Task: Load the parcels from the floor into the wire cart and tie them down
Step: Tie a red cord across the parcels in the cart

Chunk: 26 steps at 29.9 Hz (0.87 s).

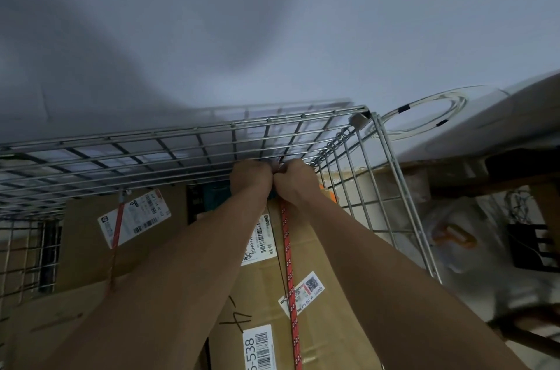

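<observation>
Looks down into the wire cart [194, 139], far mesh wall crossing mid-frame, side wall descending at right. Places both forearms up the centre of the frame. Shows left hand [251, 178] and right hand [295, 184] clenched into fists, knuckles touching, pressed against the far mesh wall just above the parcels. Shows a red cord [288, 251] running straight from the lower edge up the lid of the central parcel [263, 294] and vanishing into the right fist, gripped there. Cannot tell what the left fist clasps: fingers hidden behind the back of the hand. Shows a second red cord [116, 224] at left, hanging from the mesh and crossing the label of a second parcel [81, 248]. Finds all parcels in view inside the cart, labelled, packed side by side. Includes a coil of clear cable [424, 115] at upper right outside the cart, against a pale wall [272, 21].
</observation>
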Each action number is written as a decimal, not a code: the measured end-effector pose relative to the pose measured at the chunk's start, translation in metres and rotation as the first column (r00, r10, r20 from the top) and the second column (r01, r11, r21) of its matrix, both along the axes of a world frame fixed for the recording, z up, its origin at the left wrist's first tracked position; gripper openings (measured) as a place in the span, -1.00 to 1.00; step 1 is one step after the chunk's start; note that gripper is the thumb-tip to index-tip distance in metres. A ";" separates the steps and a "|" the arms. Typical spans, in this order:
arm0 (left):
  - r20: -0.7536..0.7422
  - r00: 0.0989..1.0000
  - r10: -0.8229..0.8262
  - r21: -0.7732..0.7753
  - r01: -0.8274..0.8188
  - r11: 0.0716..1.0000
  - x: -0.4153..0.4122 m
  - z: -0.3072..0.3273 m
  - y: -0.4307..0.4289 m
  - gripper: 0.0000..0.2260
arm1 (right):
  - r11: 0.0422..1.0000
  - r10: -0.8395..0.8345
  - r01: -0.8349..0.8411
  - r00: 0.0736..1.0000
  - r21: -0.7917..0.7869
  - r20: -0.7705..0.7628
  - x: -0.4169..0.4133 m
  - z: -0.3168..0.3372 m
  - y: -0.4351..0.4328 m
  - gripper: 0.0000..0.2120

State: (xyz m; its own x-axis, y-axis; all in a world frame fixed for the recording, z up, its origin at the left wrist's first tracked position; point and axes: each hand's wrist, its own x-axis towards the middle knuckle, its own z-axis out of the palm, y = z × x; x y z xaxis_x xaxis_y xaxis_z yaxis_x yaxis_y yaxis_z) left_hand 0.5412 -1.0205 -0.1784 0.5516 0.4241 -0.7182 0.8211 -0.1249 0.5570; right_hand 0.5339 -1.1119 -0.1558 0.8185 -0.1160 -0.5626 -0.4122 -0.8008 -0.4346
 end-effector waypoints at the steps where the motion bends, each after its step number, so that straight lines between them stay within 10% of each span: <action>1: 0.008 1.000 0.000 -0.010 0.000 1.000 0.000 -0.001 0.001 -0.84 | 1.000 0.003 -0.003 1.000 0.006 0.007 0.000 -0.002 0.000 -0.81; 26: -0.078 0.986 -0.144 0.025 0.146 0.989 0.000 -0.016 0.010 -0.73 | 0.983 0.102 -0.110 0.993 -0.146 -0.062 0.001 -0.007 0.007 -0.59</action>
State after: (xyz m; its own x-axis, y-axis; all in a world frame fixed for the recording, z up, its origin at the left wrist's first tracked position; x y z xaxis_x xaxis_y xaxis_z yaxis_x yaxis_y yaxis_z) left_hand 0.5411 -1.0100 -0.1946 0.5534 0.3655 -0.7484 0.8327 -0.2617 0.4879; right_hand 0.5345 -1.1046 -0.1628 0.7996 -0.1162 -0.5892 -0.3413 -0.8952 -0.2865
